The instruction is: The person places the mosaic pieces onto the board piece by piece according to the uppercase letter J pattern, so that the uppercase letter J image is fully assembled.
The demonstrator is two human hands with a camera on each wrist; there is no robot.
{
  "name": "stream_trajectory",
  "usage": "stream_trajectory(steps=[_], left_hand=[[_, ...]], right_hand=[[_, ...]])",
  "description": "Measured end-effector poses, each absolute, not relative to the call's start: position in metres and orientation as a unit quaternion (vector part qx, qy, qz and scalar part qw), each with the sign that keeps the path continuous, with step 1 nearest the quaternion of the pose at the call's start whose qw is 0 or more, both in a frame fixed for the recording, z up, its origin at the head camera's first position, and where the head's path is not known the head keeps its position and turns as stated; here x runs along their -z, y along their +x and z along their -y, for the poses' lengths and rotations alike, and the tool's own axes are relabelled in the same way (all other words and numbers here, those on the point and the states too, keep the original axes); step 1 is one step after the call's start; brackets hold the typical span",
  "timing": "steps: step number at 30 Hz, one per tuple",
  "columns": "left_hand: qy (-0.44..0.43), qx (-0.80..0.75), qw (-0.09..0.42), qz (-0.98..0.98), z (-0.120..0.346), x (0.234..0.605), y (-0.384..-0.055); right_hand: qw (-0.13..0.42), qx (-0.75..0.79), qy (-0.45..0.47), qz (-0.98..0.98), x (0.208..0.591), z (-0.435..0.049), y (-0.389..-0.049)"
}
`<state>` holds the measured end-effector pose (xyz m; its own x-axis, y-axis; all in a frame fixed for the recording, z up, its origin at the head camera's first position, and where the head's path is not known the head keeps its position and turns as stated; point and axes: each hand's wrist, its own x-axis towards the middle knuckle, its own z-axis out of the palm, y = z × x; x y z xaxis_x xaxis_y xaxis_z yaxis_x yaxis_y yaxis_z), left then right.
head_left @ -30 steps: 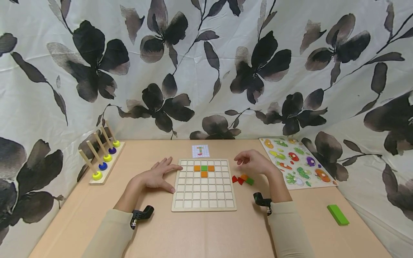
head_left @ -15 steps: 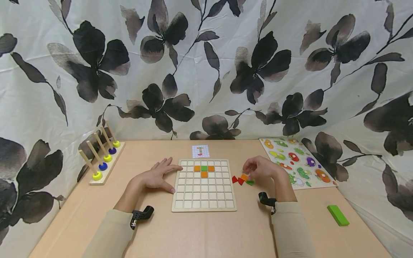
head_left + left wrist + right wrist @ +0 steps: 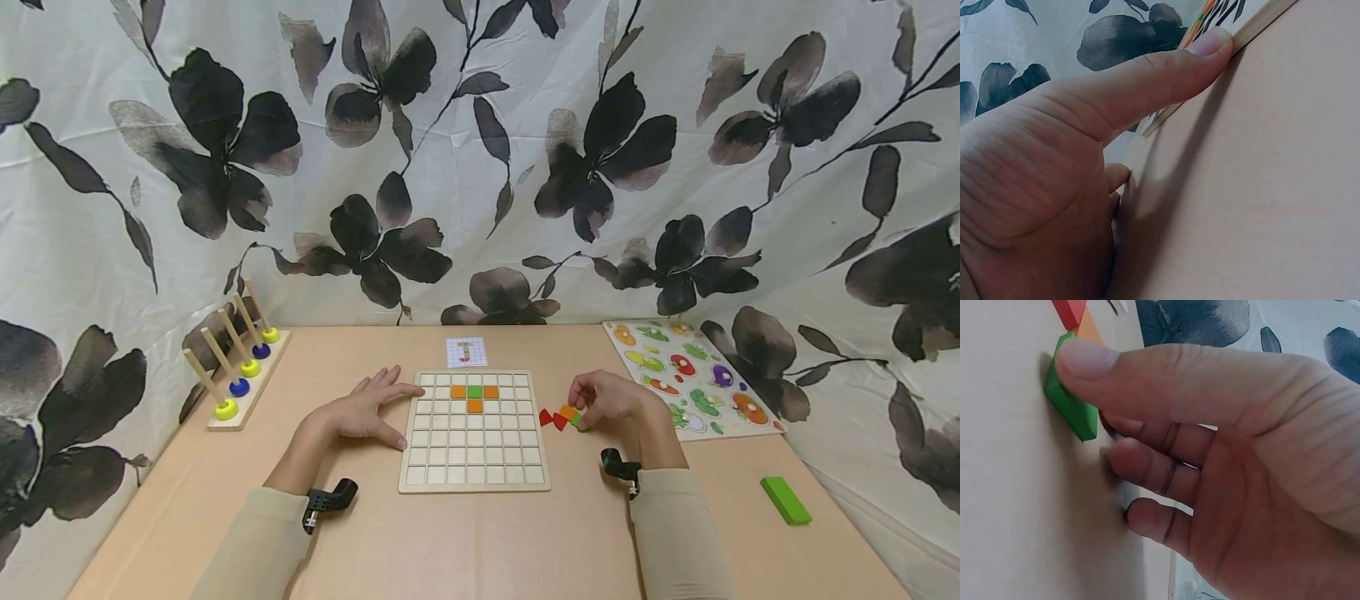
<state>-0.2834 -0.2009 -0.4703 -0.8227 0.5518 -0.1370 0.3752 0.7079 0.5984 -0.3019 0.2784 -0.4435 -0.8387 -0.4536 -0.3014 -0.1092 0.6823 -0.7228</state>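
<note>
My left hand [image 3: 367, 408] lies with fingers spread at the left side of a pale gridded board [image 3: 474, 460], index finger and thumb touching its edge. In the left wrist view the thumb [image 3: 1204, 59] presses along the board's side. Set in the grid's upper part are several orange tiles and a green one [image 3: 475, 391]. To the right of the board, my right hand [image 3: 611, 400] pinches a small green tile [image 3: 1072, 409] between thumb and index finger, low over the table. Close by lie red tiles [image 3: 545, 417] and an orange tile [image 3: 567, 412].
A small pattern card [image 3: 467, 352] lies behind the board. At the left stands a peg rack [image 3: 225, 422] with yellow and blue rings. A vegetable picture board [image 3: 693, 383] is at the back right, and a green block [image 3: 786, 500] lies at the far right.
My right hand has moved down and slightly right to the loose tiles and taken hold of the green one. The left hand and the board stay put.
</note>
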Motion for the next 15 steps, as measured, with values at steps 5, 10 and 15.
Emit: stream_trajectory(steps=[5,10,15], left_hand=[[0.254,-0.285,0.155,-0.911,0.2009,0.4701,-0.2835],[0.256,-0.283,0.156,-0.911,0.2007,0.4700,-0.2833],[0.255,-0.283,0.155,-0.911,0.2002,0.4691,-0.2827]], right_hand=[[0.231,0.353,-0.144,-0.895,0.4437,-0.2777,-0.3004],[0.216,0.339,-0.126,-0.907,0.4449,-0.2812,-0.2998],[0.214,0.342,-0.123,-0.906,0.4451,-0.2828,-0.3008]])
